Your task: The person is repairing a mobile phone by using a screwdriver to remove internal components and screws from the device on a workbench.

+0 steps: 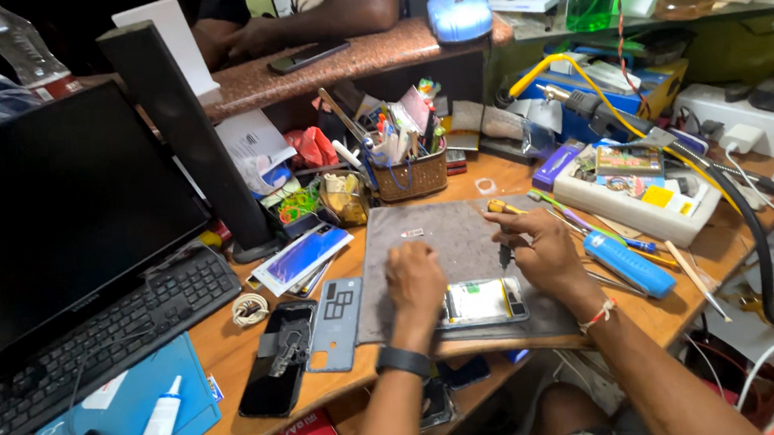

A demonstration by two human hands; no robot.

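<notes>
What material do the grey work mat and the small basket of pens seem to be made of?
The grey mat looks like matte felt or soft rubber: dull, mottled, without shine. The basket looks like woven wicker or cane: brown, with a visible weave, though it may be plastic imitation.

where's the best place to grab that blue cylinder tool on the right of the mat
Take the blue cylinder tool across its middle, from above. It lies flat and slanted on the desk, its round barrel bare on top, just beyond the right hand.

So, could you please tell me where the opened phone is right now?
In the head view, the opened phone lies at the near edge of the grey work mat, between the left hand and the right hand.
</notes>
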